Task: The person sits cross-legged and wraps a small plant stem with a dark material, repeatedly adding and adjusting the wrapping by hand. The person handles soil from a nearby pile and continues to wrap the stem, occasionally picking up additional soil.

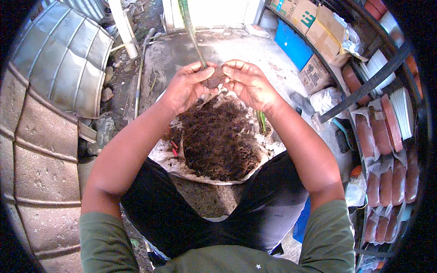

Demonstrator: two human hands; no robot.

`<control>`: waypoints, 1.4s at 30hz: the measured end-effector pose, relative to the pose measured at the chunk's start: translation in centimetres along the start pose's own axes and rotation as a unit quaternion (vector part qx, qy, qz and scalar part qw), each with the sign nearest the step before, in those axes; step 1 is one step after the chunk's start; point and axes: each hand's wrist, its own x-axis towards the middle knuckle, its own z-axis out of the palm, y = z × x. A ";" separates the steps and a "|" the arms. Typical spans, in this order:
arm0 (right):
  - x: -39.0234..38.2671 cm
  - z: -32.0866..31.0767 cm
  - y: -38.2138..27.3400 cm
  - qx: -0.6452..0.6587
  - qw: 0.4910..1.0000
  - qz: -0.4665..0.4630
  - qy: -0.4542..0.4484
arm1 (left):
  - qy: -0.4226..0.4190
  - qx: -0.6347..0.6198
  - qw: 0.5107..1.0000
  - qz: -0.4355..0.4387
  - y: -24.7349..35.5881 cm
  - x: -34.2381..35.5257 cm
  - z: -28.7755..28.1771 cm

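Note:
Above the far side of a heap of dark soil (pixel 221 141), my left hand (pixel 187 88) is closed round the base of a plant with a long, upright green leaf (pixel 191 34). A brown clump of soil or roots (pixel 214 81) sits at the plant's lower end, between my two hands. My right hand (pixel 252 86) pinches the right side of this clump, its fingers bent. The soil lies on a whitish sack or sheet (pixel 165 157) in front of my knees. Small red pieces (pixel 175 148) lie at its left, and another yellow-edged green leaf (pixel 261 120) shows under my right wrist.
Stacked reddish-brown pots (pixel 380 132) in plastic line a shelf at right, behind a dark slanted bar (pixel 364 86). Cardboard boxes (pixel 314 22) and a blue crate (pixel 291 43) stand far right. Corrugated sheets (pixel 59 54) and brown roofing panels (pixel 45 168) flank me at left.

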 end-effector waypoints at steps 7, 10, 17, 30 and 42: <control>-0.7 1.5 -0.8 0.041 0.998 -0.015 0.036 | -0.026 -0.049 0.998 0.003 1.1 -0.2 0.1; -0.3 0.4 -0.6 0.011 0.997 0.017 0.070 | -0.010 -0.082 0.997 -0.001 1.0 -0.4 -0.5; -0.9 -4.2 -0.3 -0.275 0.924 0.207 0.165 | 0.146 0.045 0.988 -0.021 2.5 -1.3 0.7; -0.3 -1.4 -0.8 -0.372 0.921 0.069 0.091 | 0.128 0.215 0.968 -0.001 0.6 -1.1 2.0; -0.1 0.1 -0.8 -0.403 0.895 -0.129 0.142 | 0.003 0.023 0.997 -0.073 -2.8 -1.2 4.3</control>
